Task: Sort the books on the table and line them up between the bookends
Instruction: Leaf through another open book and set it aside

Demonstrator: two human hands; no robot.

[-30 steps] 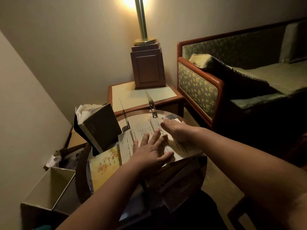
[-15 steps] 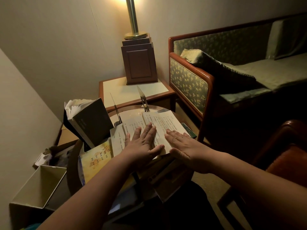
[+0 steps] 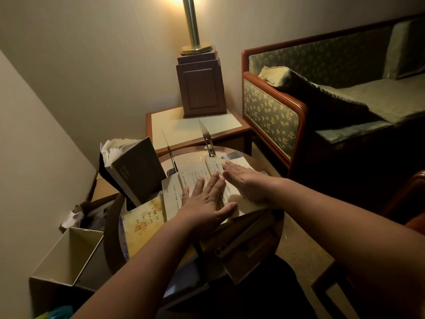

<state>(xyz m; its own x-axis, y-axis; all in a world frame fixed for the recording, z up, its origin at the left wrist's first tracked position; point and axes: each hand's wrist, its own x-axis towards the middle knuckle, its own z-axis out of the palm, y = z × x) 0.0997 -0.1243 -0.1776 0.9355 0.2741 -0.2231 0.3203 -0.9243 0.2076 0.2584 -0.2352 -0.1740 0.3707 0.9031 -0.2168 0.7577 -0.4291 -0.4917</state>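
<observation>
Head view: the table (image 3: pixel 280 223) is round, and the job on it looks barely started. The two bookends (image 3: pixel 205 137) stand upright at its 12 o'clock edge, thin plates seen nearly edge-on, with nothing lined up between them.

An open book (image 3: pixel 174 194) lies face up at the table's middle, its top edge just short of the bookends. Its gutter, the long axis, runs roughly 11 to 5, with the head of the pages toward the bookends. The left hand (image 3: pixel 207 201) lies flat on it, fingers straight and spread, pointing to 12. The right hand (image 3: pixel 243 180) is flat too, pressing the right-hand page, fingers pointing to about 10. Neither hand grasps anything.

A dark book (image 3: pixel 135 169) stands at 10 o'clock, outside the bookends, leaning, with its pages fanned at the top. A yellow book (image 3: pixel 142 222) lies flat at 8 o'clock, long axis about 12 to 6.

Left to do, I judge: close the open book, then stand all three between the plates.
</observation>
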